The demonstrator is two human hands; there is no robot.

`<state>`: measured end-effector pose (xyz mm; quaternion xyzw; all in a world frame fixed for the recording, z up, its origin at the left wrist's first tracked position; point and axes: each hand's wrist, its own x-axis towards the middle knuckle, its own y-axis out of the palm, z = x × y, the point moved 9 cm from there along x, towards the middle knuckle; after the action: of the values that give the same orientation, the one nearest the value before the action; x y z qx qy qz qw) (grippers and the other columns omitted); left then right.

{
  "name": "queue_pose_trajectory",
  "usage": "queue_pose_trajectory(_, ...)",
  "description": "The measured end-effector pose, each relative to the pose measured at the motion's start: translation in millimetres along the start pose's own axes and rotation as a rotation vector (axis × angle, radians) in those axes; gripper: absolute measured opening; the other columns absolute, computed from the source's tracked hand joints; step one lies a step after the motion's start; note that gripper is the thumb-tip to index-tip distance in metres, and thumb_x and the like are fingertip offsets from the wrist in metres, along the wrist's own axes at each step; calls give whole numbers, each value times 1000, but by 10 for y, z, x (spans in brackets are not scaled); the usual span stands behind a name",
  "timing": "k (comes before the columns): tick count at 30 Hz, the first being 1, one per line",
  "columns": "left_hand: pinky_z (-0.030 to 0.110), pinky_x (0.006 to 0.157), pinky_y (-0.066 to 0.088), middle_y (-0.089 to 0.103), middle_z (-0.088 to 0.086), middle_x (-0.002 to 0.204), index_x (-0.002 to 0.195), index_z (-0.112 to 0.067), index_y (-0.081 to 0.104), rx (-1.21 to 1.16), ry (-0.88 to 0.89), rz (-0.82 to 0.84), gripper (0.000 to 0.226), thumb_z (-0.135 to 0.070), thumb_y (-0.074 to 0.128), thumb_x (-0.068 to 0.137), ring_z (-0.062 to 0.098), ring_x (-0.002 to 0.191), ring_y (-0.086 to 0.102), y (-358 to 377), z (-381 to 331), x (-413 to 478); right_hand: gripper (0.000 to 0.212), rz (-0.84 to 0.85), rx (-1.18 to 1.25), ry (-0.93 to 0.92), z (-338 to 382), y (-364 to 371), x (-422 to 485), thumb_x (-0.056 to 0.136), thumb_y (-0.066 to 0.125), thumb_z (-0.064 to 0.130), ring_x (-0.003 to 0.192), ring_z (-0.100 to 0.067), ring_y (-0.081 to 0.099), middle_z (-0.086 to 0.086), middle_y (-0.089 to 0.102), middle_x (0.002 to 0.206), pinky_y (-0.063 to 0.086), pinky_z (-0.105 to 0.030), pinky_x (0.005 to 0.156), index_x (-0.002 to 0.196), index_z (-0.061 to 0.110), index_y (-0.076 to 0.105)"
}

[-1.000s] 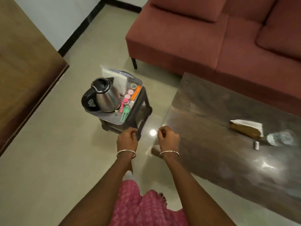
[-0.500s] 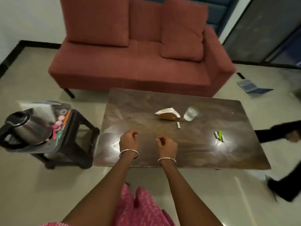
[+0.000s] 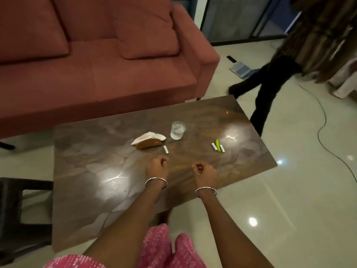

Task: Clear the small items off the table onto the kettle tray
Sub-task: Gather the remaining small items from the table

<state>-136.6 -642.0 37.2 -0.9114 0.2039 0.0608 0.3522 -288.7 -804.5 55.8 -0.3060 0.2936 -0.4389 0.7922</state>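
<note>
Though a white tube (image 3: pixel 166 149) lies near the glass (image 3: pixel 177 130), any lettering blurs.

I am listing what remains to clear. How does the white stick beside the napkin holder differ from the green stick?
The white stick lies alone; the green stick lies between two other white sticks. The green stick looks longer than the white stick. Both lie flat on the table, untouched.

Dark stool (image 3: pixel 10 207) — partial (left edge)

text: none legible | small white tubes (image 3: pixel 214 146): print too small to read
</note>
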Motion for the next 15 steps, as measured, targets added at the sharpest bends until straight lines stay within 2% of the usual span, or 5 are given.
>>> queue_pose_trajectory(6,33,80,50,74,7,96,97,-19,73,84,0,90,25,-8,53,86,30,94,67,601,-388,524,10,19,-56,127,-335,-153,844,82,68,19,79,-22,71,-3,76,81,47,-24,68,87,19,76)
queue_pose_trajectory(15,31,82,48,74,4,94,95,-21,72,171,-87,237,25,-10,53,85,28,96,65,1426,-601,926,18,114,-175,292,-990,-261,1600,86,60,21,90,-34,68,-12,75,88,54,-36,76,90,19,77)
